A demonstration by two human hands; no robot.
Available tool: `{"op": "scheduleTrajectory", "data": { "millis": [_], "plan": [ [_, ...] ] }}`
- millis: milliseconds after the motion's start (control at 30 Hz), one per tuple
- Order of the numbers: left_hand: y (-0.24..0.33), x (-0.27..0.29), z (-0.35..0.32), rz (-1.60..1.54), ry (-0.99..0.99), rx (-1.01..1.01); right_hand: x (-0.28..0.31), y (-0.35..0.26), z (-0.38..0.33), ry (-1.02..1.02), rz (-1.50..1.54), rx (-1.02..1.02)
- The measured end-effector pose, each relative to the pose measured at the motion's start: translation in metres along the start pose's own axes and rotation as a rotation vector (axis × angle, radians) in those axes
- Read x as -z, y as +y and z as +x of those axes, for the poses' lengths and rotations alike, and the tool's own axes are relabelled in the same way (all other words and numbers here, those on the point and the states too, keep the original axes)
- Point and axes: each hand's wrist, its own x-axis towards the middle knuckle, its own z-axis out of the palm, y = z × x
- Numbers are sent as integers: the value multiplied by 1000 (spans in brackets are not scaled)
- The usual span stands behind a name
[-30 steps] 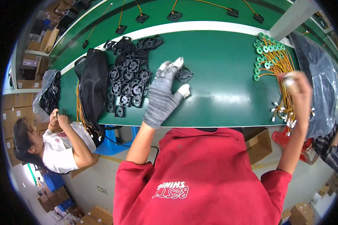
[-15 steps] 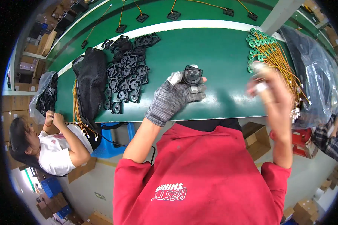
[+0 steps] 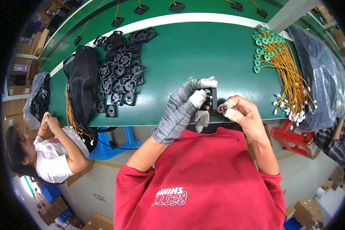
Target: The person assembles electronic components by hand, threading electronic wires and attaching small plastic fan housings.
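Note:
My left hand (image 3: 180, 105), in a grey knit glove with white-covered fingertips, grips a black square fan frame (image 3: 214, 99) just above the table's front edge. The frame stands on edge, so its face is turned away from view. Close to its right, my bare right hand (image 3: 243, 115) pinches a small round part (image 3: 223, 109) with copper-coloured bits between taped thumb and finger. A narrow gap separates that part from the frame. Farther right lie several green ring-shaped circuit boards (image 3: 267, 40) with orange-brown wires (image 3: 289, 76) and white plugs.
Several black fan frames (image 3: 120, 73) lie left on the green table (image 3: 188, 46), beside a black mesh bag (image 3: 82, 76). Wired black fans (image 3: 177, 7) rest beyond the white rail. Clear plastic (image 3: 322, 80) covers something at right. Co-workers (image 3: 53, 153) sit on both sides.
My right hand has come from beside the green boards in to my left hand, and the round part now shows in its fingers. My left hand has tipped the frame on edge.

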Motion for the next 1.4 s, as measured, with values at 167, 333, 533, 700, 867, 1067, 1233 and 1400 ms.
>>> {"op": "scheduleTrajectory", "data": {
  "millis": [167,333,533,700,867,1067,1233,1400],
  "plan": [
    [-2,-8,-4,67,-51,105,-1,-5,4,-140,142,19],
    [3,-10,-2,67,-123,208,8,-13,9,-233,101,-34],
    [15,-17,-3,197,-113,122,8,-21,4,-261,89,-95],
    [12,-16,-1,155,-144,161,8,-14,4,-266,170,-106],
    [13,-12,-1,228,-206,178,5,-18,4,-239,154,-40],
    [3,-16,-1,234,-79,89,2,-7,3,-245,61,82],
    [-7,-20,4,398,12,-128,-4,-2,7,-130,199,43],
    [-7,-12,5,470,-5,-165,-1,-1,11,-100,73,28]
  ]
}}
